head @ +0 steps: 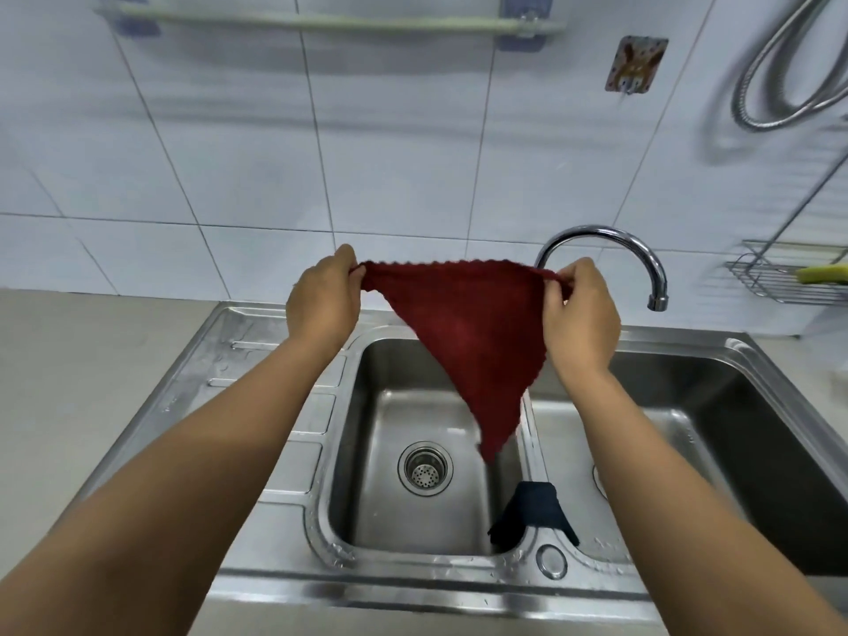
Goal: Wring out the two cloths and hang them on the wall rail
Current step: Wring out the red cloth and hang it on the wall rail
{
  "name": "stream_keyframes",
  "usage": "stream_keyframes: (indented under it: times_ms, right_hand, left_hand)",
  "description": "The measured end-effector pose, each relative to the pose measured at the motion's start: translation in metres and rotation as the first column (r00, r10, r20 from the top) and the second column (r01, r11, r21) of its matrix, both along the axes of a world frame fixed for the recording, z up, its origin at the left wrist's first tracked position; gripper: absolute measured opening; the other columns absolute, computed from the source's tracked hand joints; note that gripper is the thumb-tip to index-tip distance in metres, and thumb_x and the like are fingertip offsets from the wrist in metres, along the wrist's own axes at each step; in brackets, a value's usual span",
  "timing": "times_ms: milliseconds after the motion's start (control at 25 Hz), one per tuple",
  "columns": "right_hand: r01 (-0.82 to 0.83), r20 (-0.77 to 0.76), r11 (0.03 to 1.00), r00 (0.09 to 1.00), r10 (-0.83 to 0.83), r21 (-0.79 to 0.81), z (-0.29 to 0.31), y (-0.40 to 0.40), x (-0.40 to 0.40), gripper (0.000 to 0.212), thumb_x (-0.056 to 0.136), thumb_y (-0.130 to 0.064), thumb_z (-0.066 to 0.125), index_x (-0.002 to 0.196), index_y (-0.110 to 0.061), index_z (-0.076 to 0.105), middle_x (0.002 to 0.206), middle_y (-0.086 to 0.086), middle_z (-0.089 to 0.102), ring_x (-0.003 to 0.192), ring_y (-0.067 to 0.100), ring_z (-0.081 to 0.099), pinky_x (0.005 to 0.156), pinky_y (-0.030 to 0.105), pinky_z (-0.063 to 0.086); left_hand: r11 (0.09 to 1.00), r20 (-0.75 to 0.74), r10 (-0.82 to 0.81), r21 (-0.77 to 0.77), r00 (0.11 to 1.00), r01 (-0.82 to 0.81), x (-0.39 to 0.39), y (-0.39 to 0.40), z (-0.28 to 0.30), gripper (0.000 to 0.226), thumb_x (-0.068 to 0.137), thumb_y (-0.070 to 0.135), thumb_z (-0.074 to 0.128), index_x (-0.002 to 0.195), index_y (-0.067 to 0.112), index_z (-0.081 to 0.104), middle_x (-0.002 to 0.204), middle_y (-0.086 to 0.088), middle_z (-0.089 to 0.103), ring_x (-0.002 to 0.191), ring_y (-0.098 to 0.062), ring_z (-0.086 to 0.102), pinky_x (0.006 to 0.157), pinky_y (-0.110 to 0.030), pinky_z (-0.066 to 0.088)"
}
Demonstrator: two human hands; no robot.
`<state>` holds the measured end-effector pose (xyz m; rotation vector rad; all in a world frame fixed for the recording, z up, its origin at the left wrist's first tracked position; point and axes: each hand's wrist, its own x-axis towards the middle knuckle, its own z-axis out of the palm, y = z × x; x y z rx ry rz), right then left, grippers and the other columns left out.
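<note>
A dark red cloth (472, 332) hangs spread in a triangle above the left sink basin. My left hand (323, 300) pinches its left corner and my right hand (580, 314) pinches its right corner, so the top edge is stretched taut between them. Its lower tip points down toward the basin. A dark blue cloth (534, 509) lies draped over the divider between the two basins, near the front. The pale green wall rail (330, 22) runs across the tiled wall at the top, with nothing on it.
A steel double sink (257, 360) fills the lower view, with a drain strainer (424, 468) in the left basin. A curved chrome tap (642, 254) stands behind my right hand. A wire rack (780, 277) with a yellow sponge and a metal shower hose (771, 75) are at the right.
</note>
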<state>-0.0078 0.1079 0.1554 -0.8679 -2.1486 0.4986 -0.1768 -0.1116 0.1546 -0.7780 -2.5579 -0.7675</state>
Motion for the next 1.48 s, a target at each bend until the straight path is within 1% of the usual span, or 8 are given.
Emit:
stream_keyframes:
  times_ms: [80,160,400,560,800,1080,1280,1480]
  right_hand:
    - [0.014,0.172,0.999,0.985,-0.006,-0.046,0.002,0.003,0.001,0.013,0.092,-0.028,0.052,0.093,-0.015,0.054,0.093,0.010,0.066,0.085,0.036,0.061,0.070,0.039,0.046]
    - [0.043,0.264,0.993,0.965,-0.013,-0.110,0.003,0.008,0.003,0.018,0.092,-0.033,0.052,0.089,-0.015,0.053,0.090,0.011,0.066,0.083,0.036,0.060,0.069,0.038,0.046]
    - [0.026,0.150,0.959,0.989,0.017,-0.281,0.021,0.008,-0.005,0.025,0.091,-0.039,0.053,0.080,-0.017,0.049,0.077,0.004,0.065,0.073,0.030,0.058,0.064,0.033,0.040]
    - [-0.151,-0.108,0.857,0.988,0.111,-0.493,0.031,-0.003,-0.019,0.019,0.086,-0.030,0.056,0.074,-0.023,0.043,0.063,-0.002,0.071,0.047,0.021,0.064,0.064,0.036,0.051]
    - [-0.340,-0.398,0.682,0.914,0.077,-0.647,0.056,-0.049,-0.054,0.021,0.094,-0.022,0.051,0.078,-0.022,0.037,0.071,0.009,0.071,0.038,0.019,0.059,0.037,0.020,0.037]
    - [-0.456,-0.575,0.625,0.818,0.013,-0.634,0.093,-0.125,-0.128,0.021,0.099,-0.023,0.043,0.079,-0.022,0.034,0.079,0.012,0.071,0.050,0.025,0.066,0.047,0.028,0.052]
    - [-0.501,-0.655,0.662,0.755,0.020,-0.557,0.129,-0.156,-0.191,0.020,0.097,-0.022,0.044,0.079,-0.022,0.035,0.087,0.015,0.072,0.067,0.033,0.071,0.063,0.044,0.060]
    - [-0.468,-0.678,0.793,0.729,0.097,-0.390,0.189,-0.157,-0.242,0.020,0.093,-0.022,0.043,0.075,-0.027,0.037,0.083,0.005,0.073,0.069,0.023,0.073,0.070,0.049,0.060]
  left_hand:
    - [0.985,0.019,0.032,-0.167,0.999,-0.028,0.002,0.001,-0.003,0.022,0.100,0.029,0.040,0.097,0.009,0.047,0.083,-0.018,0.063,0.069,-0.032,0.048,0.060,-0.037,0.037]
    - [0.986,0.067,0.069,-0.153,0.995,-0.058,0.002,0.003,-0.002,0.024,0.101,0.030,0.037,0.101,0.007,0.045,0.081,-0.020,0.063,0.068,-0.033,0.048,0.061,-0.037,0.037]
    - [0.947,0.395,0.065,0.264,0.917,-0.181,0.003,0.008,0.013,0.020,0.099,0.030,0.039,0.097,0.011,0.039,0.066,-0.008,0.071,0.065,-0.031,0.067,0.071,-0.040,0.054]
    - [0.731,0.545,-0.130,0.617,0.829,-0.292,0.001,-0.003,0.024,0.014,0.099,0.025,0.044,0.088,0.019,0.037,0.068,-0.009,0.070,0.054,-0.028,0.064,0.060,-0.034,0.051]
    - [0.563,0.451,-0.257,0.789,0.855,-0.247,-0.028,-0.033,0.047,0.016,0.100,0.020,0.040,0.085,0.022,0.037,0.082,-0.010,0.069,0.060,-0.021,0.061,0.061,-0.030,0.051]
    - [0.563,0.338,-0.308,0.818,0.889,-0.116,-0.098,-0.090,0.091,0.014,0.101,0.017,0.035,0.088,0.022,0.037,0.099,-0.011,0.070,0.074,-0.020,0.066,0.074,-0.033,0.053]
    - [0.552,0.226,-0.372,0.834,0.900,0.019,-0.156,-0.120,0.131,0.018,0.101,0.016,0.037,0.085,0.024,0.037,0.100,-0.008,0.067,0.080,-0.017,0.066,0.079,-0.035,0.052]
    - [0.558,0.077,-0.338,0.819,0.938,0.134,-0.207,-0.120,0.187,0.013,0.099,0.018,0.040,0.088,0.024,0.040,0.096,0.000,0.063,0.082,-0.013,0.066,0.087,-0.046,0.055]
